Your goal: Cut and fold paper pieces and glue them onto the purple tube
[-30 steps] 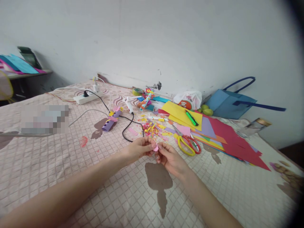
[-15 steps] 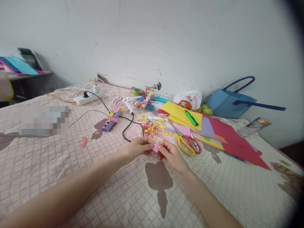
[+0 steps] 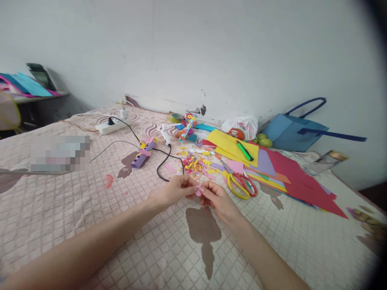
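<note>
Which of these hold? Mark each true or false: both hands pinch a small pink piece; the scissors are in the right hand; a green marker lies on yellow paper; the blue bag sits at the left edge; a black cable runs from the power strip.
1. Both the left hand and the right hand pinch the small pink piece. True.
2. The scissors are in the right hand. False: they lie on the bedcover beside it.
3. A green marker lies on yellow paper. True.
4. The blue bag sits at the left edge. False: it stands far right, by the wall.
5. A black cable runs from the power strip. True.
</note>
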Action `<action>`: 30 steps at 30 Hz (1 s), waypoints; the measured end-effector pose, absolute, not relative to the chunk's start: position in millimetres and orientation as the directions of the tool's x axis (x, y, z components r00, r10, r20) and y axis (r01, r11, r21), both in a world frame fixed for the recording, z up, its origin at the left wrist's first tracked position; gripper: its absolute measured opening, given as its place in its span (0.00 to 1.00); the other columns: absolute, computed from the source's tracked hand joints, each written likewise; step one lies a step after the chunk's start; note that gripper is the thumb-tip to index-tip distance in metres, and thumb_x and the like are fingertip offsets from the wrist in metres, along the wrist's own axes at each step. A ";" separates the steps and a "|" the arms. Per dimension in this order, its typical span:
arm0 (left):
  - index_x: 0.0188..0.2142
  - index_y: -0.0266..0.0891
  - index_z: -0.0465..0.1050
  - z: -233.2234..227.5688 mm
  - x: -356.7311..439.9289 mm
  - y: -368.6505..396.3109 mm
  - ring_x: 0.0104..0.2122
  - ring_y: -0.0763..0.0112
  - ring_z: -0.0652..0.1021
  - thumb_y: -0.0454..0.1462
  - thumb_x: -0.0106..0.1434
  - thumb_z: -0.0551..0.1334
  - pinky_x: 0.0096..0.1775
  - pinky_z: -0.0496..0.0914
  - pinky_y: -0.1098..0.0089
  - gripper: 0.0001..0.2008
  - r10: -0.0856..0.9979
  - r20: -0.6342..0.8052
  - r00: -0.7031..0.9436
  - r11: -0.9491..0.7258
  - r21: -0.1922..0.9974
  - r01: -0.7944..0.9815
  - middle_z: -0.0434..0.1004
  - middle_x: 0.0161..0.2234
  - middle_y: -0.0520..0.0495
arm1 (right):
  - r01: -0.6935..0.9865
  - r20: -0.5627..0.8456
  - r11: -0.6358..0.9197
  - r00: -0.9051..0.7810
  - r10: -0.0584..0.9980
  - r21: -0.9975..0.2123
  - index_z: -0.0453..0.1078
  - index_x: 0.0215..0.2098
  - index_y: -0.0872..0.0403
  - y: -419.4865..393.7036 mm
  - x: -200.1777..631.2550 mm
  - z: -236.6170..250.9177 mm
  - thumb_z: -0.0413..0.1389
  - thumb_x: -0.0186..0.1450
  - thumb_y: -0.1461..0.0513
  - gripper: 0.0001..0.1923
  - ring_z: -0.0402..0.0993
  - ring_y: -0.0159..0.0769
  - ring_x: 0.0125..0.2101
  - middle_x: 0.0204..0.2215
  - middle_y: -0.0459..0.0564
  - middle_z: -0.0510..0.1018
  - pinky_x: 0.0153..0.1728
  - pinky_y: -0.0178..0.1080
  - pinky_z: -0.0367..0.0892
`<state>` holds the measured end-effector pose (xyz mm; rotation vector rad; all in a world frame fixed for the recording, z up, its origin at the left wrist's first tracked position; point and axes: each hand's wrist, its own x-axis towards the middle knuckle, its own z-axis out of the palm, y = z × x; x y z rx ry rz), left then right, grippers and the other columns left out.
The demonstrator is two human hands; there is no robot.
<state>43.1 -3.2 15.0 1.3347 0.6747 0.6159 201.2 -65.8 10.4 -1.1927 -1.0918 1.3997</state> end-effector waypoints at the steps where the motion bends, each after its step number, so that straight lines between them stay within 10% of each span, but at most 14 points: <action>1: 0.28 0.34 0.71 14.7 42.6 -3.2 0.24 0.76 0.72 0.44 0.51 0.65 0.29 0.66 0.73 0.13 0.736 -0.108 0.668 0.150 0.989 -0.005 0.76 0.26 0.47 | -0.106 -0.132 -0.139 -0.066 0.989 -0.985 0.65 0.26 0.55 -65.9 201.5 9.7 0.59 0.56 0.52 0.15 0.64 0.27 0.20 0.19 0.42 0.68 0.22 0.31 0.62; 10: 0.23 0.35 0.68 11.6 40.7 -3.5 0.20 0.76 0.71 0.48 0.50 0.63 0.26 0.66 0.74 0.16 0.677 -0.222 0.702 0.213 0.972 0.102 0.71 0.19 0.52 | -0.101 -0.110 -0.116 -0.070 0.991 -0.988 0.62 0.35 0.51 -66.9 200.6 4.5 0.59 0.56 0.56 0.13 0.66 0.29 0.23 0.25 0.42 0.71 0.25 0.33 0.62; 19: 0.28 0.36 0.70 30.1 -34.1 5.9 0.25 0.72 0.73 0.42 0.56 0.60 0.27 0.64 0.74 0.10 0.850 0.024 0.526 -0.176 0.954 0.241 0.74 0.24 0.47 | -0.078 -0.165 -0.167 -0.037 0.986 -0.983 0.64 0.29 0.52 -66.3 200.9 1.4 0.59 0.56 0.57 0.09 0.63 0.28 0.21 0.22 0.42 0.67 0.23 0.33 0.60; 25: 0.29 0.39 0.72 26.5 -129.7 40.5 0.31 0.66 0.71 0.40 0.57 0.57 0.36 0.62 0.68 0.08 0.941 0.248 0.232 -0.335 0.564 0.755 0.73 0.29 0.46 | -0.069 -0.180 -0.182 -0.035 0.983 -0.981 0.65 0.29 0.52 -66.3 200.9 2.4 0.59 0.57 0.59 0.07 0.62 0.28 0.21 0.22 0.42 0.67 0.23 0.33 0.59; 30: 0.52 0.30 0.58 33.3 -194.9 74.1 0.50 0.45 0.63 0.45 0.62 0.51 0.46 0.58 0.55 0.25 0.933 0.358 -0.034 -0.029 0.168 0.985 0.62 0.51 0.30 | -0.050 -0.179 -0.181 -0.042 0.983 -0.982 0.65 0.29 0.53 -66.0 199.4 3.5 0.58 0.57 0.59 0.07 0.62 0.27 0.21 0.21 0.41 0.67 0.24 0.32 0.59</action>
